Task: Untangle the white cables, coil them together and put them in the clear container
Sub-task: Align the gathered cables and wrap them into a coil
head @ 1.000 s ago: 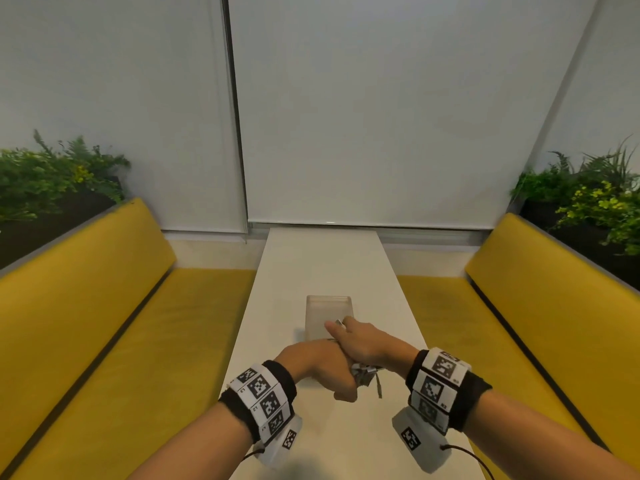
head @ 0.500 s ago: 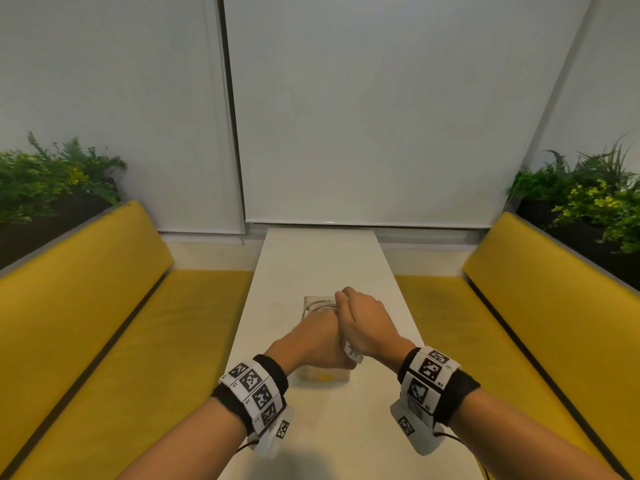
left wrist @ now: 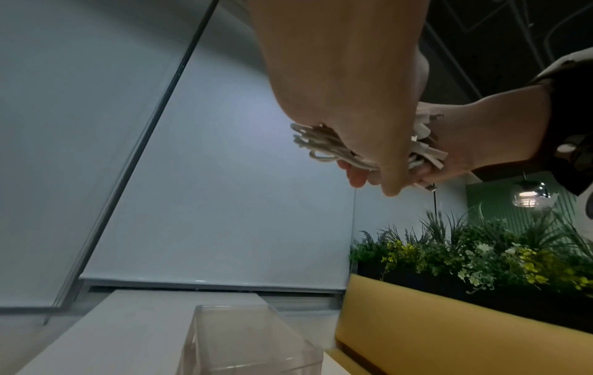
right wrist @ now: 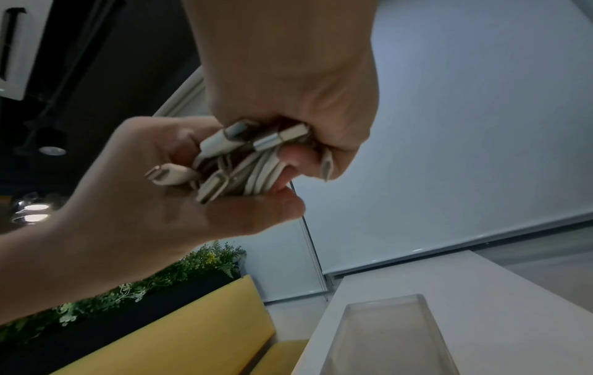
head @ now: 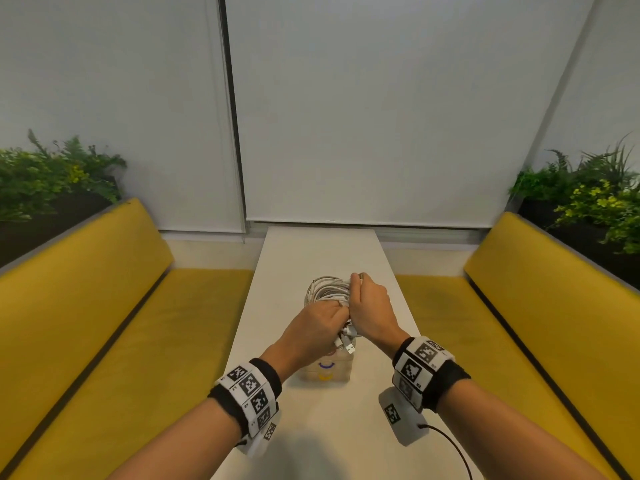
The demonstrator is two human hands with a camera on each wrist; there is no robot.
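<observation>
Table [head: 311,427], centre. Container [head: 327,372]: I have brought both hands from its near side to directly above it. Left hand [head: 311,329] and right hand [head: 372,308] each clench the coil [head: 327,289], held clear of the container with plugs [right wrist: 224,147] bunched between my palms. Lowering in comes next.

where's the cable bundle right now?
Head view, centre: cable bundle held by both the left hand and right hand, above the clear container on the table.
</observation>
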